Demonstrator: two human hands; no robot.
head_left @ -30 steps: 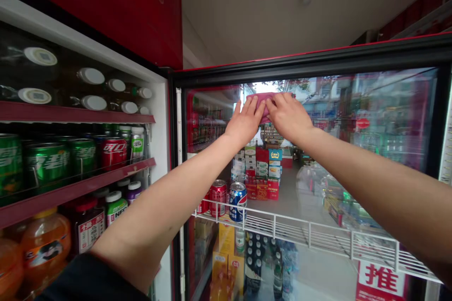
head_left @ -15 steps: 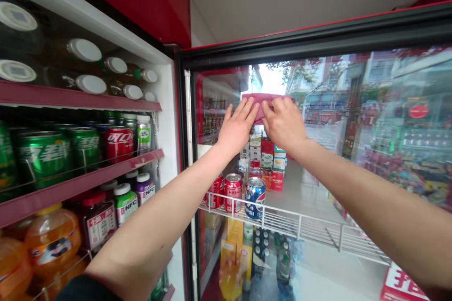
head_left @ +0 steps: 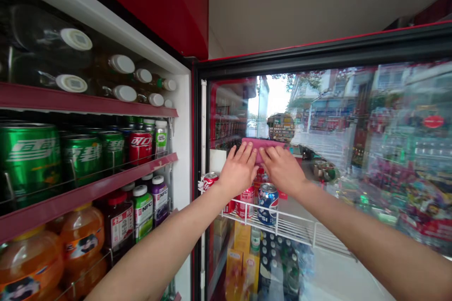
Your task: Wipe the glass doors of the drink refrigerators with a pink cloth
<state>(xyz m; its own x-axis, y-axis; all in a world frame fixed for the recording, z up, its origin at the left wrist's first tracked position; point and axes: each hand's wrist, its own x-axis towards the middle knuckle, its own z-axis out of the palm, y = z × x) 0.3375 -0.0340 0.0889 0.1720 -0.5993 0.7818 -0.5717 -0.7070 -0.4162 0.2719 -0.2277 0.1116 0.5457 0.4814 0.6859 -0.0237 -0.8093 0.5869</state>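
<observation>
Fingers of the left hand and the right hand lay stretched out flat, side by side, not curled around anything. Their tips pressed a pink cloth against the glass door of a drinks fridge. The cloth sat under the fingertips of both hands, and its upper edge showed as a folded strip just above them. The two thumbs met below it, and both bare forearms reached up from the lower corners of the view.

The cloth was on the side of the pane nearer the hinge, about halfway up the glass. Just below the hands, a white wire rack ran along the door. On it stood a blue cola can, a red can beside it, and another red can near the door's black frame.

To the left, the fridge stood uncovered, with red shelves. White-capped bottles lay on their sides at the top. Green cans and a red cola can filled the shelf below. Orange bottles and small labelled bottles stood lowest.
</observation>
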